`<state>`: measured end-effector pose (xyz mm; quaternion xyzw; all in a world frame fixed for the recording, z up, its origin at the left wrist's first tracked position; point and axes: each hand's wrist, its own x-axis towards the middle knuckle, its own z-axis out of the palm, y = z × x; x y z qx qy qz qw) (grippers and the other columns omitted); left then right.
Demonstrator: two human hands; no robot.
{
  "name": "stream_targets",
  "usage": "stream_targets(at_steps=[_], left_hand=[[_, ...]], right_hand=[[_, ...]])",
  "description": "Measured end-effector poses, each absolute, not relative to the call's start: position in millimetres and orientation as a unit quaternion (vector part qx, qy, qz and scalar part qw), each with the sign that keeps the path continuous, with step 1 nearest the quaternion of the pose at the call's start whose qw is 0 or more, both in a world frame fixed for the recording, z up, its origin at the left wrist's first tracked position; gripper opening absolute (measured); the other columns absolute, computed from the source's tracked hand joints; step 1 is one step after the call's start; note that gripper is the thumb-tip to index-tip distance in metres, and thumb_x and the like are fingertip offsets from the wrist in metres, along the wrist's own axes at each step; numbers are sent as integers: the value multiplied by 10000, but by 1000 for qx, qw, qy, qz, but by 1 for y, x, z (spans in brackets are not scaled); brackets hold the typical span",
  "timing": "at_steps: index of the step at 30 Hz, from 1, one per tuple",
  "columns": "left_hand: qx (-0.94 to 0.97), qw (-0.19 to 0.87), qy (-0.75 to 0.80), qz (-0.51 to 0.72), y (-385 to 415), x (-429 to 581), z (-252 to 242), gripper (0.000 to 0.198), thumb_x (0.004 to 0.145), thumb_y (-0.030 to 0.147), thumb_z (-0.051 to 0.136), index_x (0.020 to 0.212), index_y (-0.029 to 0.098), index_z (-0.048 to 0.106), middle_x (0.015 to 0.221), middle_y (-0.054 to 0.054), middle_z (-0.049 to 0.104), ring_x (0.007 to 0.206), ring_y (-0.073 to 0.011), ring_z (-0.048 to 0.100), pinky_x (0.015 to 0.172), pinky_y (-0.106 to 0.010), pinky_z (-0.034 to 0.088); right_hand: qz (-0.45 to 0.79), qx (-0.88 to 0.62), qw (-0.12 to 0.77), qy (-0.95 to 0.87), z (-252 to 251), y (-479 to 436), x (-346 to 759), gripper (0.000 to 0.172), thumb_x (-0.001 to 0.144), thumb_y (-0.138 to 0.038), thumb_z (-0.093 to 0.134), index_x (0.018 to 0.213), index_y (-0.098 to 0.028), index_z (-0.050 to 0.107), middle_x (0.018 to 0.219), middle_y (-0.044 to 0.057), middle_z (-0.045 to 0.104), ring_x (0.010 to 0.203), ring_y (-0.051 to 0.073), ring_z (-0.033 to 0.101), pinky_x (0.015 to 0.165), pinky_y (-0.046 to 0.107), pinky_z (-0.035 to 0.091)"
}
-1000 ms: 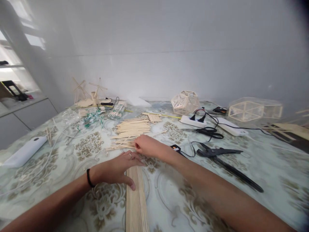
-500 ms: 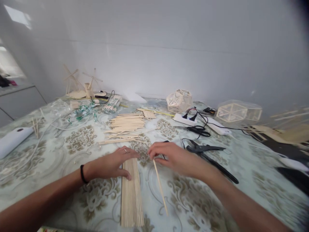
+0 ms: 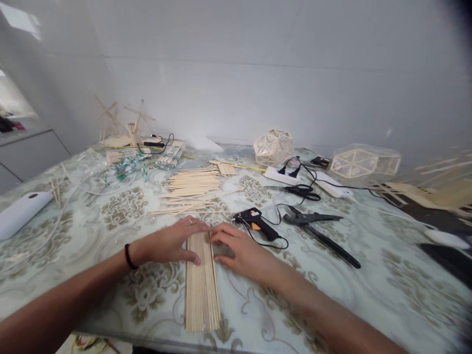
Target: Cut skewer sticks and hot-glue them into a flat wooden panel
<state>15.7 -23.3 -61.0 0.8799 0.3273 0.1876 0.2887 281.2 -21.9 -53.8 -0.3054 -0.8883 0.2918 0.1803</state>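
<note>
Stick row (image 3: 201, 297) on counter (image 3: 155, 305), 6 o'clock of loose sticks (image 3: 193, 182). Left hand (image 3: 171, 242) spread over 12 o'clock end; right hand (image 3: 238, 250) at 1 o'clock edge, thumb and fingers parted; whether gripping, cannot tell from here. Apparent step: squaring row's edge; next move calls for gentle sideways pressure.

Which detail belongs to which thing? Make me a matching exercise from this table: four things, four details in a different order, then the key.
Things:
1. left hand
2. glue gun
3. right hand
4. power strip

Details:
A. white, with two black plugs in it
B. at the right edge of the flat row of sticks
C. wears a ring
D. black and orange, lying on the patterned tablecloth

Right pairs: 1-C, 2-D, 3-B, 4-A
</note>
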Motion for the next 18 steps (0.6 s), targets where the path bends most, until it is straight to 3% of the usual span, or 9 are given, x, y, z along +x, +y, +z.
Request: stream_targets(at_steps=[9,18], left_hand=[[876,295,330,192,-24,15,-60,814,843,473,833,1544,268,475,1513,-136,554,1395,-326,484,1182,-515,409],[871,303,330,202,-22,17,-62,759,827,488,845,1482,258,538,1404,-127,614,1303,-320,543,1135,-502,439]], right_hand=[[306,-357,130,-873,-51,-28,282,393,811,-205,873,1075,-213,582,1195,65,642,1165,248,604,1019,387,485],[304,-344,118,-880,-48,-35,284,474,801,-284,894,1151,-219,581,1323,74,624,1285,248,564,1089,385,462]])
